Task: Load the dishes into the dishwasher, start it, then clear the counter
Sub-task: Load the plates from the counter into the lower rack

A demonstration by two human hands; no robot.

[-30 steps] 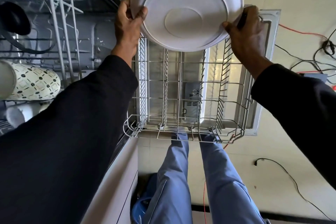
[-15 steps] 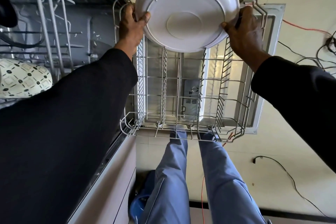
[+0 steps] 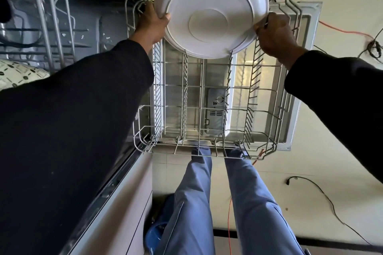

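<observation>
The white plate (image 3: 209,18) is sinking lower than a moment ago, its underside facing the camera.
The left hand (image 3: 153,25) and right hand (image 3: 273,33) are gripping its opposite rims, fingers curled, its edge reaching the tines at the lower rack's (image 3: 199,107) far end above the open door (image 3: 308,43); an upper rack (image 3: 51,16) and a patterned cup (image 3: 18,74) are sitting to the left, and an orange cable (image 3: 342,31) is trailing across the floor.

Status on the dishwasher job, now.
Done: a patterned cup sits in the upper rack. In hand: the left hand and right hand grip a white dish, its lower edge at the lower rack's tines. Left: that rack holds nothing else, the door lies open, the counter is out of view.
</observation>
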